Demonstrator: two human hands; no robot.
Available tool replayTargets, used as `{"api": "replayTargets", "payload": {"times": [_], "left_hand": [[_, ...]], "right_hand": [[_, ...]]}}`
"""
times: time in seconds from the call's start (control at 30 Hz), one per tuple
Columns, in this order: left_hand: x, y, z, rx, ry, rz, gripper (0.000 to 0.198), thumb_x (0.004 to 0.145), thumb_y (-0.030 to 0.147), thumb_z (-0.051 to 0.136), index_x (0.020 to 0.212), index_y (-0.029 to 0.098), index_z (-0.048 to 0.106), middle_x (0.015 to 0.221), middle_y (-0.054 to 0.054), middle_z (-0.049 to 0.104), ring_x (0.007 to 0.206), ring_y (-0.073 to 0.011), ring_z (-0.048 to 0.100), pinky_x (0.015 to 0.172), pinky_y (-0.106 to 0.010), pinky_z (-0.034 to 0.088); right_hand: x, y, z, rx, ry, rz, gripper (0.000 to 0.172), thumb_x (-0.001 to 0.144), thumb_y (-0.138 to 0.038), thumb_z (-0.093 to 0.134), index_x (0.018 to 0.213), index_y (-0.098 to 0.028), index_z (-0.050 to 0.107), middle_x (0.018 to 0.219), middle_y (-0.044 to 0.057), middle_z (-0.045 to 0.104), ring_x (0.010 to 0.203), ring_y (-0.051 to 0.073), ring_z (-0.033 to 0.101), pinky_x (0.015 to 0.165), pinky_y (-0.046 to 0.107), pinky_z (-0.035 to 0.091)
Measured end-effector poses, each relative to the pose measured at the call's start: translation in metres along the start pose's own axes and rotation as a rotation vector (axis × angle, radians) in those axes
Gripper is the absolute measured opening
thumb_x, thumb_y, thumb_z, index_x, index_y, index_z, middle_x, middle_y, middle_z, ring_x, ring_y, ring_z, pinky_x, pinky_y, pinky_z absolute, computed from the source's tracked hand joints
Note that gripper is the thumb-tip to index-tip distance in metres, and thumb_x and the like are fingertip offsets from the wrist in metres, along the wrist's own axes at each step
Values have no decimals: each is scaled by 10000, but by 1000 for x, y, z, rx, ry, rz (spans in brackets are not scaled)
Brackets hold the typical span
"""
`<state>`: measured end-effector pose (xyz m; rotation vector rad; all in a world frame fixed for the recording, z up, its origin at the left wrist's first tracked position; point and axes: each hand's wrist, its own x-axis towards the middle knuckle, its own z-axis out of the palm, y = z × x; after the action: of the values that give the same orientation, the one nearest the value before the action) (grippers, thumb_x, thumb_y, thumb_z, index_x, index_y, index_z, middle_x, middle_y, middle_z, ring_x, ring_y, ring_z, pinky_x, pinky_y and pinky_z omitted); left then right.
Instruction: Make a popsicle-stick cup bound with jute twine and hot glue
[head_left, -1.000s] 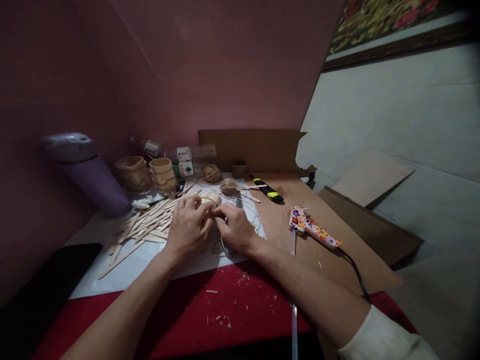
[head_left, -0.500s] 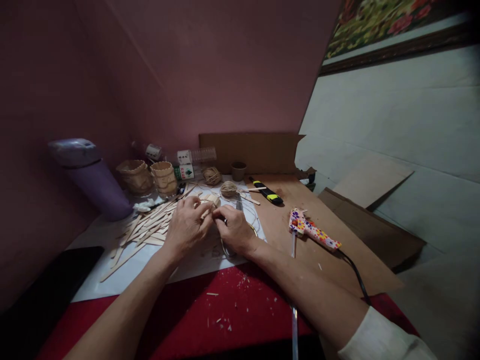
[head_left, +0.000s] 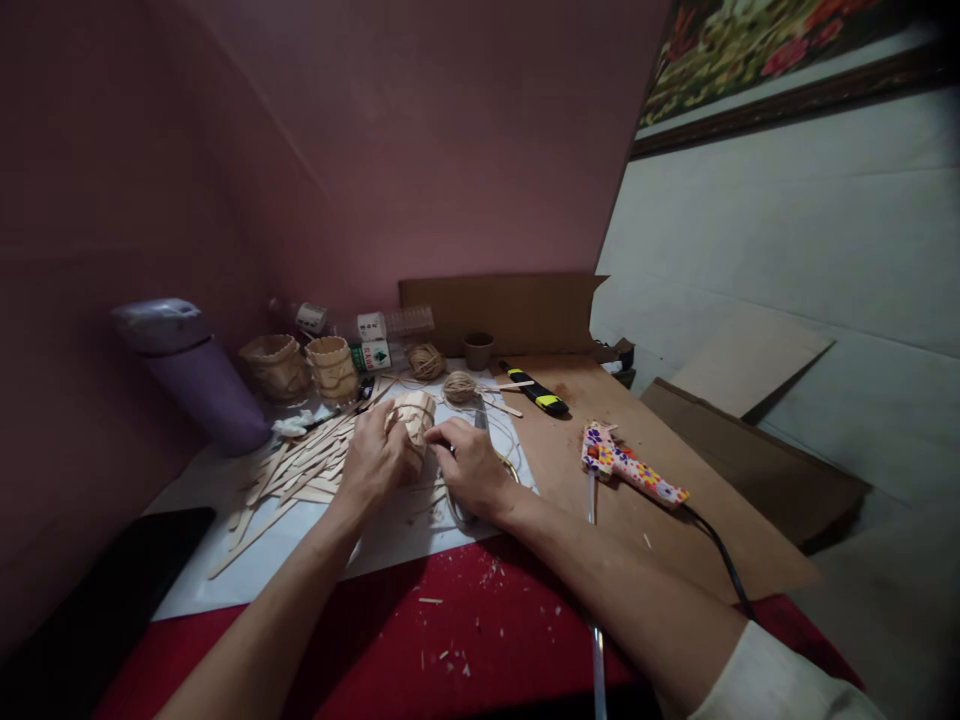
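Observation:
My left hand is wrapped around the side of a small cup made of craft sticks, with a twine band near its rim. The cup stands tilted a little on the white paper. Beside it, my right hand has its fingers pinched together close to the cup's right side; what they hold, if anything, is too small to make out. Partly hidden under that hand are scissors, with a blade and handle loops showing. Left of the cup lies a pile of loose craft sticks.
Two finished-looking stick cups stand behind, near a purple bottle. Two twine balls, a small brown pot and a utility knife lie further back. On the right are a flowered glue gun and its cord.
The stick cup has turned more upright and shows clearly between my hands. My left fingers have moved to its side, and my right hand has come slightly away. The view has shifted slightly.

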<state>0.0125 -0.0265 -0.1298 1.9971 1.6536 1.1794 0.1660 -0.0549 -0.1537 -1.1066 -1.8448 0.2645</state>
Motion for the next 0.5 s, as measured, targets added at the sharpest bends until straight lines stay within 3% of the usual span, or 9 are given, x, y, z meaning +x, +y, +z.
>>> {"api": "replayTargets", "payload": {"times": [0.17,0.37,0.5], "left_hand": [[5,2,-3,-182,-96,-223,675,806,347,522,1418,63,498,1312,-204,629,1221,-331,591,1049,-462,435],[4,4,-4,-400,-119,-276,753,697,413,655,1371,97,543,1255,-187,661,1197,-350,603,1006,-450,452],[3,8,-5,-510,-112,-332,733,630,349,698,1318,123,582,1131,-145,701,1065,-308,654,907,-391,495]], "right_hand": [[4,2,-1,-7,25,0,186,863,-35,540,878,-149,687,888,88,702,870,203,641,831,326,508],[6,5,1,4,46,-3,203,868,-34,541,902,-161,695,884,75,697,857,195,638,825,320,506],[4,4,2,17,46,-17,219,866,-27,543,903,-176,699,876,60,691,854,187,640,820,311,504]]}}
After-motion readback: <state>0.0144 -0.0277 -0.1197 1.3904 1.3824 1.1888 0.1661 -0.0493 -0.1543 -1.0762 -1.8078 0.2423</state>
